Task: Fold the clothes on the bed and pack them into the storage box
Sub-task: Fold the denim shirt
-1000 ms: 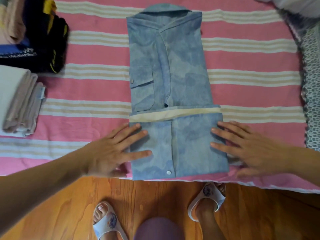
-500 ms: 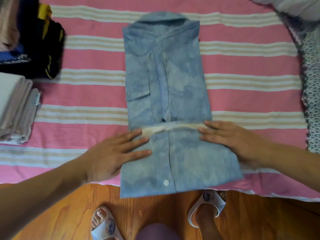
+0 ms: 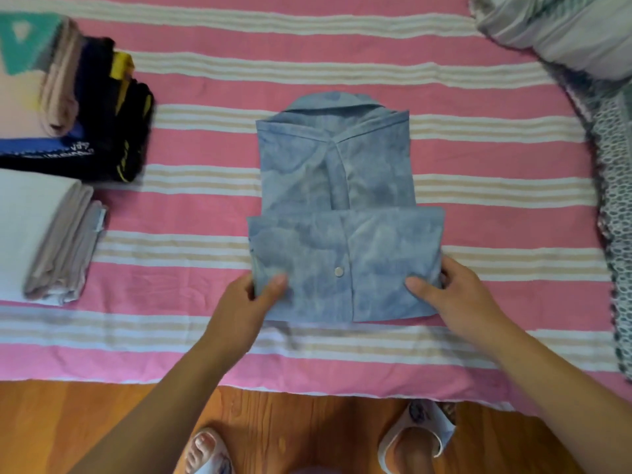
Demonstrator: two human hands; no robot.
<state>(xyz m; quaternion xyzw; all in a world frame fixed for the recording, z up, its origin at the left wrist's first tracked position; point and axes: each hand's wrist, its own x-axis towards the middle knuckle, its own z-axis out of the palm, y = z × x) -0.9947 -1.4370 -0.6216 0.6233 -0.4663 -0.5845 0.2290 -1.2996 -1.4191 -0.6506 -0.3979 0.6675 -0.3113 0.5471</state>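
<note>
Pink striped bedsheet (image 3: 478, 159) covers the bed we stand at. Blue button shirt (image 3: 337, 186) lies at its centre, collar away from us, lower part folded up. Our left hand (image 3: 244, 304) pinches the fold's left edge, thumb on top; our right hand (image 3: 456, 295) pinches the right edge likewise. Folded clothes stack (image 3: 68, 131) sits far left; grey pillow (image 3: 564, 32) top right.

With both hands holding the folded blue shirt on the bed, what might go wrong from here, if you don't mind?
1. The left hand and right hand pinch only the shirt at its near corners; the layers may slip apart when lifted.
2. The collar end lies loose and may droop open.
</note>
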